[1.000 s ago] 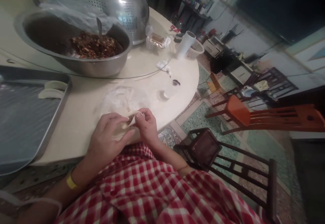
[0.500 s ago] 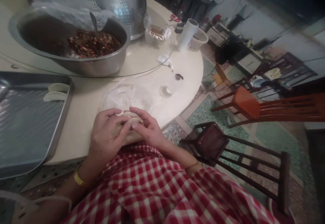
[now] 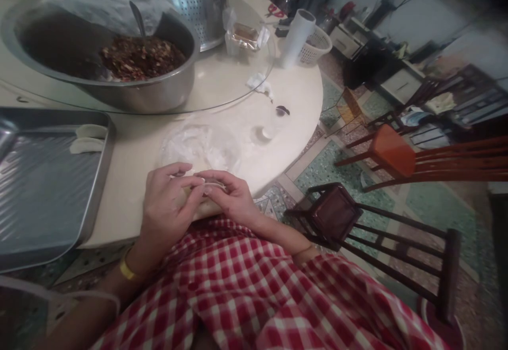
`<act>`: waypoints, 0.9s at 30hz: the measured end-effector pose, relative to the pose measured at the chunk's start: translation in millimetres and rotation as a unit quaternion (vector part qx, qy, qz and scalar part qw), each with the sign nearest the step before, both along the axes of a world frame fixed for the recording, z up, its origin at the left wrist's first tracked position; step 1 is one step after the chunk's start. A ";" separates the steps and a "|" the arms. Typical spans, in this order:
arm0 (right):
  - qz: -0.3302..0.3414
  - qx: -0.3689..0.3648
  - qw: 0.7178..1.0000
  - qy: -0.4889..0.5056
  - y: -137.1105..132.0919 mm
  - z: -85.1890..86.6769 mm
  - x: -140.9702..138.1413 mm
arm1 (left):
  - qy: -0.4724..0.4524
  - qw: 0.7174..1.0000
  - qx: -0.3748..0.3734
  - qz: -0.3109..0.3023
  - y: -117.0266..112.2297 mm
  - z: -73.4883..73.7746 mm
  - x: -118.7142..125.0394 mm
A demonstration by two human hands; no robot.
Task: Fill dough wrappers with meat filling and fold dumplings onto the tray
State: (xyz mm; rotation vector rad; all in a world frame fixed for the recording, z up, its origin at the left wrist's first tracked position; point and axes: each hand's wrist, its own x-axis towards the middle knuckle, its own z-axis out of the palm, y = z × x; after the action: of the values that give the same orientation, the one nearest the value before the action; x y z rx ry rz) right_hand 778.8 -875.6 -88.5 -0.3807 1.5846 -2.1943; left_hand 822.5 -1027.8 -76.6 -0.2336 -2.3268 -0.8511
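Observation:
Close to the table's front edge, my left hand (image 3: 169,196) and my right hand (image 3: 232,196) meet over a pale dumpling (image 3: 214,183). The fingertips of both hands pinch its edge, and most of it is hidden behind them. Just beyond my fingers lies a crumpled clear plastic bag (image 3: 198,141). On the left, a metal tray (image 3: 43,191) holds two folded dumplings (image 3: 88,145) by its right side. A large steel bowl (image 3: 159,93) behind contains a dark chopped filling (image 3: 138,59) with a spoon (image 3: 137,18) standing in it.
A perforated steel colander (image 3: 202,6) stands behind the bowl on a glass turntable. A wrapped package (image 3: 244,38), a plastic roll (image 3: 299,35), a white basket (image 3: 317,46) and red-handled scissors (image 3: 275,10) sit farther back. Wooden chairs (image 3: 335,215) stand on the floor to the right.
My right fingers have closed in toward the left ones over the dumpling, and less of it shows. The whole view has tilted slightly.

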 end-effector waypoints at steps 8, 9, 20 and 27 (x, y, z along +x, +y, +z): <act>-0.038 0.003 0.999 0.023 0.0 -0.5 0.5 | -0.060 0.993 0.098 -0.005 -7.4 3.9 5.1; -0.038 0.004 0.999 0.016 -0.2 -1.5 0.7 | -0.074 0.992 0.103 -0.005 -10.5 3.0 5.3; -0.039 0.020 0.999 -0.027 -2.5 1.1 0.7 | -0.100 0.987 0.120 -0.044 -18.4 1.0 3.9; -0.034 0.022 0.999 -0.020 -0.5 4.4 0.0 | -0.115 0.983 0.137 -0.038 -21.0 3.4 3.4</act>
State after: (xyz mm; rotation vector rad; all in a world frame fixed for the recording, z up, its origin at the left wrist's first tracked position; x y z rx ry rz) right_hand 778.8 -876.2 -84.1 -0.2713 1.6438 -2.1976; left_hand 826.0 -1048.8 -73.2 -0.1098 -2.3863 -1.2840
